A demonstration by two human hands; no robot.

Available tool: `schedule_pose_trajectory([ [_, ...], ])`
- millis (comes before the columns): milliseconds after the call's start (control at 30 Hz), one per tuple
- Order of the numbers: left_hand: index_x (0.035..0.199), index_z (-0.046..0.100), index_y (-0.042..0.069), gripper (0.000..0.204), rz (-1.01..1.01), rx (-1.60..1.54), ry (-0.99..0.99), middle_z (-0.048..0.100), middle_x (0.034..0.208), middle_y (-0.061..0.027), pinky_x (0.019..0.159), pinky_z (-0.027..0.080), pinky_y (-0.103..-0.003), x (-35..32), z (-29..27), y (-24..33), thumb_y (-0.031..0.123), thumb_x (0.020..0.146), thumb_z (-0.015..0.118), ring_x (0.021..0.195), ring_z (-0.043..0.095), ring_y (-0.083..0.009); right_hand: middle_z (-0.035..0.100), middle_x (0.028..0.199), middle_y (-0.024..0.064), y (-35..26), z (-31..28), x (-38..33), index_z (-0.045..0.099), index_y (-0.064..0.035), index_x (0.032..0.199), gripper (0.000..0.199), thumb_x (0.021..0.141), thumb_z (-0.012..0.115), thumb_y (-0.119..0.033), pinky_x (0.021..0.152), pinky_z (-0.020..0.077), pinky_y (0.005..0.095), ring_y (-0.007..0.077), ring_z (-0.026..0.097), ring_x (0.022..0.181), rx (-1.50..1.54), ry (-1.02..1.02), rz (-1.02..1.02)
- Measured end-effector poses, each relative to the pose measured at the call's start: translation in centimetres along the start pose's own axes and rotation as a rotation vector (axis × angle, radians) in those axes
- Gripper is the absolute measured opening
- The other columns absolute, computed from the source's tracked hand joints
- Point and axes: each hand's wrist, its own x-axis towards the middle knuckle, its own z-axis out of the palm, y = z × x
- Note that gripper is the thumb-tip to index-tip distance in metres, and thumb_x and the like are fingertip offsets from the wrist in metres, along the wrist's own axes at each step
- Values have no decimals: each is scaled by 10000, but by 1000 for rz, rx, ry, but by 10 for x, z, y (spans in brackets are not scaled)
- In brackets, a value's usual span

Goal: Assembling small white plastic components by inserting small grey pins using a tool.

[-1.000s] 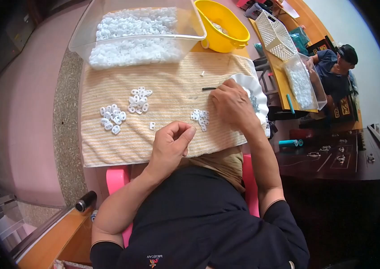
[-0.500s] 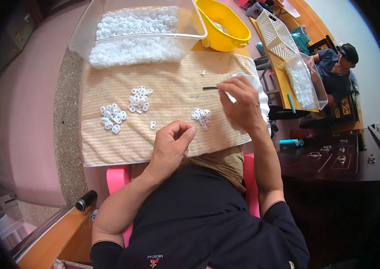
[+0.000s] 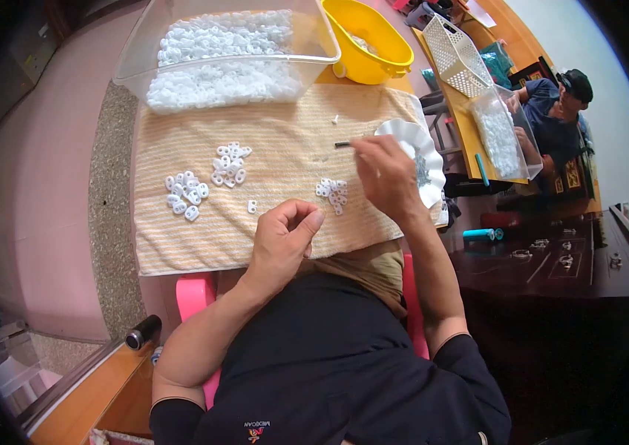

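Observation:
My left hand [image 3: 284, 236] is closed in a pinch above the towel's near edge; whatever its fingers hold is hidden. To its right, my right hand [image 3: 387, 178] hovers with fingers bent and drawn together, slightly blurred, and I cannot make out what is in them. A short black rod [image 3: 342, 144] lies at its fingertips, partly covered by them. Beside that hand is a white scalloped dish [image 3: 437, 182] with small grey pieces. Small white two-holed plastic parts lie in a right-hand cluster [image 3: 333, 194], a middle pile [image 3: 230, 165] and a left pile [image 3: 187, 195].
One white part [image 3: 252, 206] lies alone, and a small white piece [image 3: 335, 119] sits farther back on the striped towel [image 3: 284, 141]. Behind stand a clear bin [image 3: 322, 52] of white parts and a yellow tub [image 3: 400, 48]. A person [image 3: 559, 111] works at the right.
My right hand has moved left and a little nearer to me, away from the scalloped dish, uncovering more of it. My left hand stays where it was.

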Motion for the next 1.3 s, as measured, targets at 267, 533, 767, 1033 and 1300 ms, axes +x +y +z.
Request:
schedule_pose_trajectory([
  [267,911,618,3,159,-23,-16,13,545,662,37,475,383,-185,-3,1,4,160,939,617,522,460,-23,676,865,115,0,-19,7,667,-27,896,144,760,678,20,715,512,371,299,637,828,8,38,15],
  [533,907,619,5,159,-20,29,8,542,662,43,478,381,-186,-2,2,2,161,937,620,525,452,-19,675,914,103,9,-11,1,670,-39,953,140,821,637,-76,800,496,390,296,611,932,-12,-267,134],
  [767,906,619,6,165,-2,19,8,538,661,46,474,369,-184,-1,1,-2,168,940,619,525,447,-15,672,917,115,12,-6,14,661,-38,1010,207,829,562,-44,851,481,393,296,581,995,-125,-310,90],
  [1033,901,618,4,168,10,22,-6,533,658,46,472,372,-186,-1,1,-2,167,943,613,527,445,-15,693,927,109,26,12,16,678,-67,985,196,799,619,-77,822,499,394,290,615,942,-130,-335,28],
  [1300,896,620,12,165,12,46,-4,534,661,49,475,372,-184,-2,2,-2,172,940,618,531,444,-13,690,910,116,25,11,24,680,-63,935,150,816,603,-110,815,497,399,301,618,920,-129,-411,37],
])
